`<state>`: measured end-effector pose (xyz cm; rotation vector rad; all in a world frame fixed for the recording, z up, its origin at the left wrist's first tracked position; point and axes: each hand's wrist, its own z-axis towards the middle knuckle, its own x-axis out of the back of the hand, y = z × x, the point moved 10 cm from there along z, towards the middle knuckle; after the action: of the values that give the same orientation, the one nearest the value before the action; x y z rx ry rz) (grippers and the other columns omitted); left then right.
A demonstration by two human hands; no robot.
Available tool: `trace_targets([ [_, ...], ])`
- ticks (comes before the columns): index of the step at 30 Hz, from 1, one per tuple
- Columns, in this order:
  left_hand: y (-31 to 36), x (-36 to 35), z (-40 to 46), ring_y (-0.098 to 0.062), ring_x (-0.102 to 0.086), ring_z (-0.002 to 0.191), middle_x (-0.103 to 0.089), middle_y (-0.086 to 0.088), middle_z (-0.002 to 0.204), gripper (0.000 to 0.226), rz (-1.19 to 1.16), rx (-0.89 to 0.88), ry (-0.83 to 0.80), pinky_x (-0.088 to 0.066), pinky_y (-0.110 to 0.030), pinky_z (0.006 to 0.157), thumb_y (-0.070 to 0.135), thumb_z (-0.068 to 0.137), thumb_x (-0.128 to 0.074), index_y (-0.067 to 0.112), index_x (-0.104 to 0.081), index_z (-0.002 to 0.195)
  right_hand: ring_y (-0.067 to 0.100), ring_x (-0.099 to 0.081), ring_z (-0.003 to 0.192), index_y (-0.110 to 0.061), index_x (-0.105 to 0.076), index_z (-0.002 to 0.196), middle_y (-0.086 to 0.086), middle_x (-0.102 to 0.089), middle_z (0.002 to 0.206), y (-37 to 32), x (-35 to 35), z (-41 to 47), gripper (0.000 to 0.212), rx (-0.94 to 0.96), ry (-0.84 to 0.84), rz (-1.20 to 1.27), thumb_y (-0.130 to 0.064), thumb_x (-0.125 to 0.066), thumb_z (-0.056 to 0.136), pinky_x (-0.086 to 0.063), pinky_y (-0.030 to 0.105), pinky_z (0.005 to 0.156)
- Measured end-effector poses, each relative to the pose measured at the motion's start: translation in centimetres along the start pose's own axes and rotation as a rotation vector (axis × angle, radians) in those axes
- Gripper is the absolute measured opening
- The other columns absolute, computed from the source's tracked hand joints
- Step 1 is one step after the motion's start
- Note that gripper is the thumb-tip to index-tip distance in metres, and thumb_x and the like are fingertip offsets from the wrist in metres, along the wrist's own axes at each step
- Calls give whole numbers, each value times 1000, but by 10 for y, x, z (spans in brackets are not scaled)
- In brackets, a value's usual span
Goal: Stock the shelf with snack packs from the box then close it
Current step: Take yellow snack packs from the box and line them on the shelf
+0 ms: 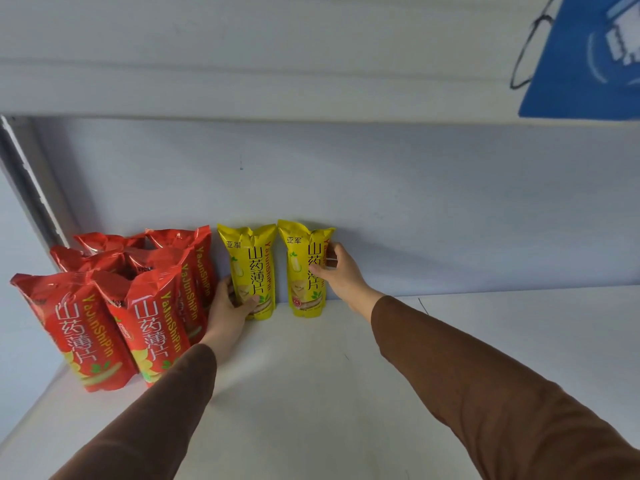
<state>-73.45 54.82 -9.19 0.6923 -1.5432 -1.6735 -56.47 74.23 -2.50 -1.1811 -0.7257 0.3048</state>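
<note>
Both hands are on the shelf (346,393), each holding one yellow snack pack upright against the back wall (415,209). The left hand (230,308) grips the left yellow pack (251,268) low down, fingers curled round its left edge and thumb across the front. The right hand (337,270) grips the right yellow pack (304,271) at its right edge near mid-height, fingers wrapped behind, thumb on the front. So both grips are closed on packs, not wide. The two yellow packs stand side by side with a small gap between them, bottoms on the shelf.

Left of them sits a cluster of red snack packs (114,306), several deep, already stocked, leaning a bit; the left hand's back is touching or just beside the nearest red ones.

Progress: red group placed, yellow row just starting at the back, looks like placing or straightening step. Neither pack is released yet. Lots of bare shelf to the right and in front, so probably more to stock. The box is not in view, so can't tell how many packs remain or whether it's open; closing it is judged still to do.

A blue bag (581,57) hangs at top right, above the upper shelf edge (242,95).
</note>
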Motion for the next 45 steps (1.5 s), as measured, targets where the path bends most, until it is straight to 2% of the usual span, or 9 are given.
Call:
trace_targets([
  [8,16,1,-24,-14,-49,117,-50,3,131,81,170,-21,37,-39,-31,98,3,81,-80,14,-36,148,26,-45,136,-12,-35,151,9,-47,148,15,10,-26,80,-27,1,-233,-34,-78,87,-40,40,110],
  [10,22,1,-34,-20,-47,122,-47,-2,136,84,313,-54,35,-38,-32,99,8,81,-81,12,-33,150,27,-40,138,-13,-32,152,9,-44,150,14,15,-40,81,-3,-1,-372,-37,-76,88,-38,40,109],
  [14,30,-2,-57,-38,-33,139,-37,-19,149,96,651,-224,16,-29,-44,113,14,72,-86,8,-31,151,28,-34,138,-18,-31,153,7,-41,151,10,23,-76,78,56,-46,-548,-38,-72,89,-37,41,109],
  [17,38,-18,-81,-39,-22,145,-25,-18,159,103,889,-336,-68,-21,-47,119,28,75,-85,9,-23,156,28,-32,139,-21,-32,153,4,-36,154,9,34,-105,76,85,-68,-685,-39,-70,90,-37,43,108],
  [21,62,-54,-109,-36,-19,147,-20,-14,162,100,1022,-456,-151,-20,-45,120,40,81,-79,13,-21,157,27,-32,139,-23,-34,150,0,-37,152,10,66,-143,76,106,-37,-814,-43,-71,86,-38,44,108],
  [27,94,-153,-151,-35,-23,146,-26,-12,161,99,1047,-615,-339,-23,-45,119,41,79,-80,14,-25,157,27,-24,144,-24,-27,155,2,-28,160,29,146,-204,83,-13,35,-924,-48,-69,88,-33,41,110],
  [32,112,-261,-213,-32,-20,149,-20,-9,164,99,1007,-755,-556,-24,-44,120,45,81,-76,17,-20,158,26,-23,145,-26,-27,156,0,-27,161,51,234,-277,84,-149,150,-939,-46,-70,87,-30,42,111],
  [41,149,-438,-416,-30,-20,149,-19,-8,165,93,875,-961,-882,-24,-44,119,41,84,-75,19,-22,157,29,-29,143,-24,-34,153,2,-35,157,85,393,-478,78,-353,394,-971,-45,-70,87,-35,49,112],
  [45,145,-493,-518,-32,-22,149,-23,-11,163,92,793,-962,-1006,-23,-44,119,39,83,-77,15,-26,156,30,-30,143,-24,-37,151,2,-36,156,109,447,-575,80,-478,428,-931,-51,-69,83,-33,49,111],
])
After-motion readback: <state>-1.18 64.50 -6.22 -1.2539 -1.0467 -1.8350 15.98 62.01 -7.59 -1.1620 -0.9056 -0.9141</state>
